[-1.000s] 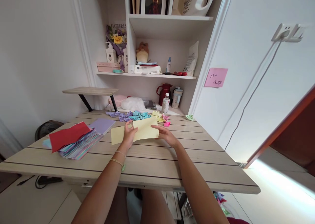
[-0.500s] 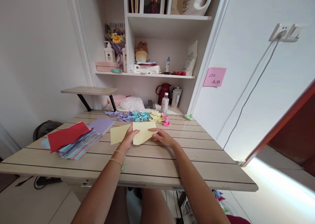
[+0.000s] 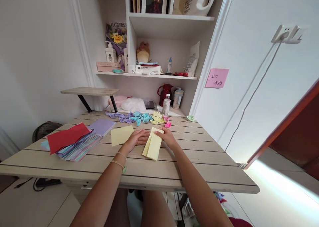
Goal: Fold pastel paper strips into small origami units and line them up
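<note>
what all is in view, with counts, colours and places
desk: 1, pale wood, foreground
folded sheet: 1, pale yellow, in right hand
flat sheet: 1, pale yellow, on desk
paper pile: 1, mixed colours, desk's left
folded pieces: many, mixed colours, along desk's back
raised shelf: 1, pale wood, back left
bottle: 1, clear, behind folded pieces
jug: 1, dark red, behind bottle
tumbler: 1, pale, right of jug
plush toy: 1, brown and cream, middle shelf
box: 1, pink, left shelf
handled container: 1, white, top shelf
note: 1, pink, right wall
left hand: 1, bare, beside folded sheet
right hand: 1, bare, holding folded sheet
</note>
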`<action>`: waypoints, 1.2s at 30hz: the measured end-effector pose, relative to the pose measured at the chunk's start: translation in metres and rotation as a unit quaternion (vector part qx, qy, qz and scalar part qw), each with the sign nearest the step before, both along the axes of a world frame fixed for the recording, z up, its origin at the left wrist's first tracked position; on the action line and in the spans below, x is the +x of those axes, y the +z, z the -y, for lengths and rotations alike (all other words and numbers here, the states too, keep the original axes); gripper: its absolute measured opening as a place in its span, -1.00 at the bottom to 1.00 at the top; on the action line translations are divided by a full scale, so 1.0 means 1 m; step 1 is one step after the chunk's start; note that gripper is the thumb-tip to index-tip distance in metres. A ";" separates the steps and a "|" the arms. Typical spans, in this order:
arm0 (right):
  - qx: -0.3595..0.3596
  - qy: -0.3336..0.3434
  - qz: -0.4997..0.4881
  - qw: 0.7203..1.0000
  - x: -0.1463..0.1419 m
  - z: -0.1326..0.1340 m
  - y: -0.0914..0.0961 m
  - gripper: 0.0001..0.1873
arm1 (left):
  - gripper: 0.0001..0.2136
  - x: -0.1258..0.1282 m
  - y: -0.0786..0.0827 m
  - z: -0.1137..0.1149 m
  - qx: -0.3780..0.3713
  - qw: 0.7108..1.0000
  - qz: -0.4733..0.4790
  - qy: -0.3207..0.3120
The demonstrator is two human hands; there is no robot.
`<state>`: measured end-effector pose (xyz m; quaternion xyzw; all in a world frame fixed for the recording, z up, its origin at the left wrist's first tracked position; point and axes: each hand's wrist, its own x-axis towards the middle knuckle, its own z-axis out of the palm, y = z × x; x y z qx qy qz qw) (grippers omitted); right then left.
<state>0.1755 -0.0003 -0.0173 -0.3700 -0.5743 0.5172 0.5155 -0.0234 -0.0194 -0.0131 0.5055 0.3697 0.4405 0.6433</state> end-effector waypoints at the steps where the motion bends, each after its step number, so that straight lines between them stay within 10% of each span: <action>1: 0.011 0.004 0.013 1.000 -0.001 0.001 0.000 -0.59 | -0.58 0.001 0.000 0.000 0.008 1.000 -0.015 0.015; 36: 0.044 -0.086 -0.053 0.994 -0.017 0.010 0.003 -0.30 | -0.67 0.028 -0.014 0.007 0.075 0.994 -0.070 0.022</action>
